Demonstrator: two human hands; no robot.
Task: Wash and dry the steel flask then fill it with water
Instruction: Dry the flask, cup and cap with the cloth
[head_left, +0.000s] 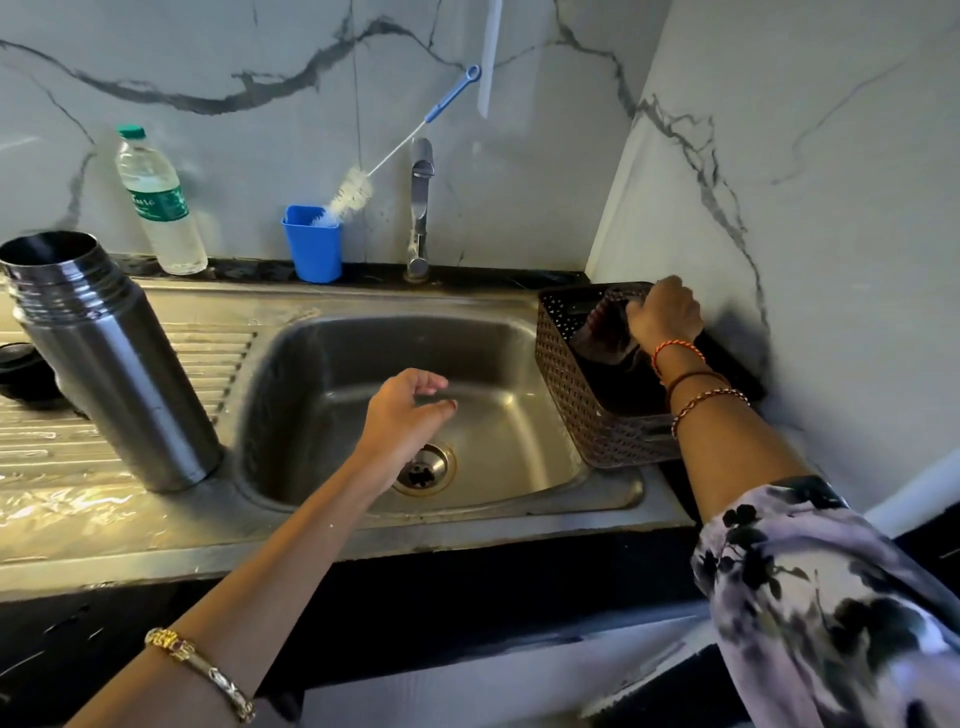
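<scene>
The steel flask stands upright and uncapped on the draining board, left of the sink basin. Its dark cap lies behind it at the left edge. My left hand hovers over the basin with relaxed fingers and holds nothing. My right hand reaches into the brown basket at the sink's right and grips a dark cloth there. The tap is off; no water runs.
A plastic water bottle with a green cap stands at the back left. A blue cup holds a bottle brush beside the tap. Marble walls close in at the back and right. The drain lies below my left hand.
</scene>
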